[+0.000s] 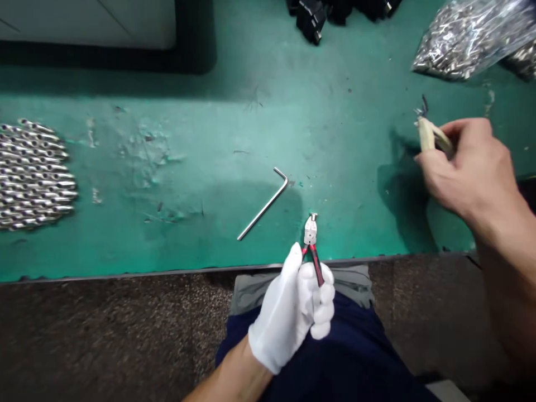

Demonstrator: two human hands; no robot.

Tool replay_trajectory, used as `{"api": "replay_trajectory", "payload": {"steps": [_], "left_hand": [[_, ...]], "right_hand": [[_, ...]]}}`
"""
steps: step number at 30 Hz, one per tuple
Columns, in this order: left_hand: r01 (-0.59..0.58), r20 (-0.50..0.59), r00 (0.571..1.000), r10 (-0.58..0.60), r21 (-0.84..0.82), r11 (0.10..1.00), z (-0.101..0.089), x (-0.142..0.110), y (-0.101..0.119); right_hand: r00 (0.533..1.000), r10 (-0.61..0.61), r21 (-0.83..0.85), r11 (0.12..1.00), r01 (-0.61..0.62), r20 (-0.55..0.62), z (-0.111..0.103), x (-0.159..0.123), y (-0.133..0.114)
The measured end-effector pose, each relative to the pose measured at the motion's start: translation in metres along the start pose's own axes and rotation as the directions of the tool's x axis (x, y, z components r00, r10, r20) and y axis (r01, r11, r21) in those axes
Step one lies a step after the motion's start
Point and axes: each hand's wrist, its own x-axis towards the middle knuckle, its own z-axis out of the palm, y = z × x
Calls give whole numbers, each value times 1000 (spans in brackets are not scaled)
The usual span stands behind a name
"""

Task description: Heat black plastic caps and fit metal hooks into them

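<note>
My left hand (295, 304), in a white glove, is closed around the red and black handles of a pair of pliers (310, 234) near the table's front edge. Held in the plier jaws is a small shiny metal piece (314, 216). Over the right side of the table, my bare right hand (473, 162) grips a second pair of pliers (427, 135) by its cream handles. Its dark jaws point toward the back; whether something small sits in them I cannot make out. A hex key (263, 207) lies left of the gloved hand, touching neither hand.
Many small metal sleeves (36, 176) are packed in rows at the table's left. A plastic bag of metal parts (460, 42) sits at the back right. Black parts (310, 19) lie at the back middle, and a grey box (87, 22) stands back left on the green table (234, 128).
</note>
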Motion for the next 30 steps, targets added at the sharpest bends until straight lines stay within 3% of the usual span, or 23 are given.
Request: {"api": "replay_trajectory", "payload": {"steps": [2, 3, 5, 7, 9, 19, 25, 30], "left_hand": [[0, 42, 999, 1, -26, 1000, -3, 1, 0], [-4, 57, 998, 6, -39, 999, -4, 1, 0], [-3, 81, 997, 8, -61, 998, -7, 2, 1], [16, 108, 994, -9, -69, 998, -10, 4, 2], [34, 132, 991, -26, -61, 998, -12, 6, 2], [64, 150, 988, -41, -149, 987, -10, 10, 0], [82, 166, 985, -44, -229, 970, -15, 14, -7], [69, 205, 978, -27, -199, 977, -17, 17, -10]], "right_hand": [[986, -31, 175, 985, 3, 161, -16, -22, -13], [948, -89, 262, 965, 7, 304, -24, -34, -21], [760, -234, 390, 920, -28, 606, -36, -56, -39], [597, -303, 424, 903, -70, 743, -42, -71, -56], [540, -303, 402, 913, -72, 785, -42, -78, -68], [584, -286, 299, 951, 77, 760, -44, -75, -85], [584, -273, 271, 958, 92, 765, -43, -72, -90], [584, -268, 266, 960, 90, 766, -43, -70, -91]]}}
